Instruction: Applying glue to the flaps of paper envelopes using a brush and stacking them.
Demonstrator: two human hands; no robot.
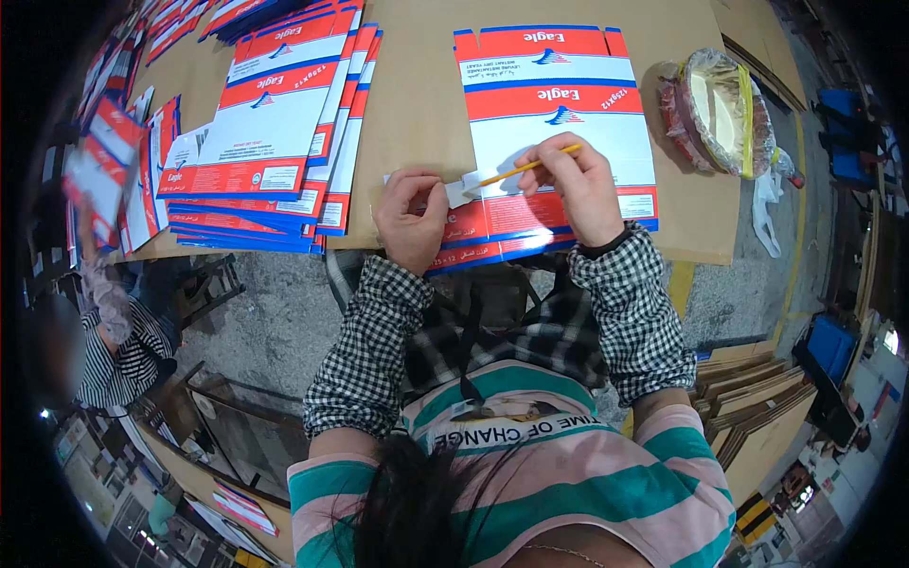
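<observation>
While the left hand (409, 220) pinches a white flap (467, 187) of the flat carton blank (559, 123), the right hand (578, 185) grips a yellow-handled brush (525, 168); stacked blanks (275, 142) lie far left.

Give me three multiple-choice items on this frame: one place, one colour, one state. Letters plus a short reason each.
1. Where does the roll of tape lie?
A. right of the flat carton
B. on the stack of cartons
C. on the floor

2. What colour is the thin stick in the right hand?
A. green
B. orange-yellow
C. black

3. What is the left hand doing?
A. hanging free
B. pinching a small white piece
C. lifting the stack

Answers:
1 A, it lies on the brown table beside the flat carton.
2 B, the stick shows orange-yellow.
3 B, its fingers close on the small white piece at the carton's lower edge.
</observation>
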